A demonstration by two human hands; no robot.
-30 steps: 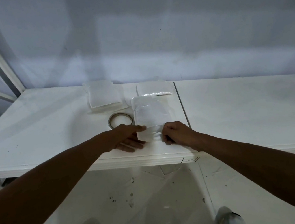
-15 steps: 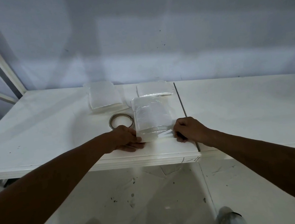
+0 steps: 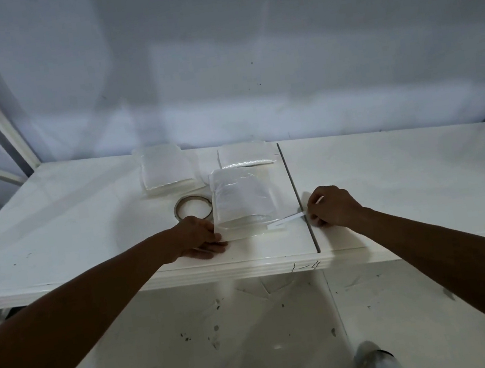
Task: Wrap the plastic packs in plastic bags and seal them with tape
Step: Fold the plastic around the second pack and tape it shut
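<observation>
A clear plastic bag with a pack inside point(image 3: 240, 202) lies flat on the white table point(image 3: 71, 239), near its front edge. My left hand point(image 3: 200, 238) holds down the bag's near-left corner, fingers curled on its edge. My right hand point(image 3: 333, 205) pinches the end of a thin white strip point(image 3: 286, 219) that stretches from the bag's near-right corner to the right. A roll of tape point(image 3: 194, 211) lies flat just left of the bag, behind my left hand.
Two more plastic packs sit further back: one point(image 3: 168, 172) at the back left, one point(image 3: 244, 154) right behind the bag. A dark seam point(image 3: 295, 189) runs front to back across the table beside my right hand. A wall stands close behind.
My right hand has moved to the right, away from the bag, drawing the white strip out from the bag's near edge. My left hand has stayed at the near-left corner.
</observation>
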